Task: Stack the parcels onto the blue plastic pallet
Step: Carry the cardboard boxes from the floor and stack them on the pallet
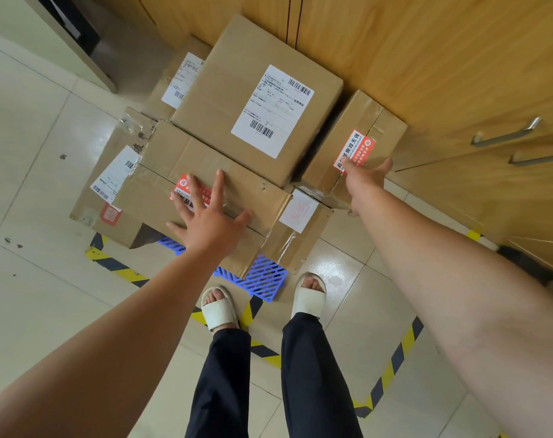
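Six cardboard parcels (237, 90) sit stacked on one blue pallet (264, 279) on the floor. Of the two hands, the left hand (207, 218) lies flat with fingers spread on the front parcel (186, 156). The right hand (365, 176), fingers straight, touches the right-hand parcel (368, 123).

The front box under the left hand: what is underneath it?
A lower box and the blue pallet show beneath it; the pallet's middle is hidden.

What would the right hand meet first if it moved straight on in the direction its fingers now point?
Most likely the right-hand cardboard box: the right hand points at its red sticker and is at the box's near edge. Whether the fingertips touch it now, I cannot tell.
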### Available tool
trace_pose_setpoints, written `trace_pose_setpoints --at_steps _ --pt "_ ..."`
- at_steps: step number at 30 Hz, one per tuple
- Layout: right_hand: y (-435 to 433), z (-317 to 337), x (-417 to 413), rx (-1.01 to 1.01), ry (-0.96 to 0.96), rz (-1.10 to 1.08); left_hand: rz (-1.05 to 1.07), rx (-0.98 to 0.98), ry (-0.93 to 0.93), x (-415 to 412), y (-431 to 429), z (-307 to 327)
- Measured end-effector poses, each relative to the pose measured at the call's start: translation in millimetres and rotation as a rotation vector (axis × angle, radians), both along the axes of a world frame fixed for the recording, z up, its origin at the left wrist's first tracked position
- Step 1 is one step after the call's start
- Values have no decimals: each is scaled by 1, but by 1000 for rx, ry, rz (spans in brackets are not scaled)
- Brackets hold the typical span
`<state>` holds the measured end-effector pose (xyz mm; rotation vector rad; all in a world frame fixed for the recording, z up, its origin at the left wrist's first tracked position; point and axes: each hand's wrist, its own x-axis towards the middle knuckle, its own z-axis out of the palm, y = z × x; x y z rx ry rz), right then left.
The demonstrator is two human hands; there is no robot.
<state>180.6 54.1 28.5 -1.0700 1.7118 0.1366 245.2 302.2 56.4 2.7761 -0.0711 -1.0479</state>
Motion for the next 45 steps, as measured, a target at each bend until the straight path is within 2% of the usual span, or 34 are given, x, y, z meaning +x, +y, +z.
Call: trace_pose_setpoints --at_steps 5,11,15,19,23,28,34,41,45 --pt "0 10 -2 72 -41 -42 6 -3 -7 -2 0 -1" --pt "11 4 -7 -64 9 -29 2 -3 -8 -1 -1 0" --pt "19 -3 4 -131 114 179 89 -114 -160 19 -7 7" --pt "15 -8 17 -148 175 308 180 -182 -275 76 -17 7" --pt "10 -9 14 -184 158 317 141 -91 -199 131 -18 -5" --pt "5 -11 16 -222 196 385 45 -98 -36 155 -13 -11" --pt "14 -16 36 -184 351 440 84 -102 -22 154 -17 -11" --pt "8 -13 -3 -260 394 370 90 -93 -12 152 -22 -4" --pt "10 -15 3 -253 365 416 106 -71 -26 148 -23 -5"
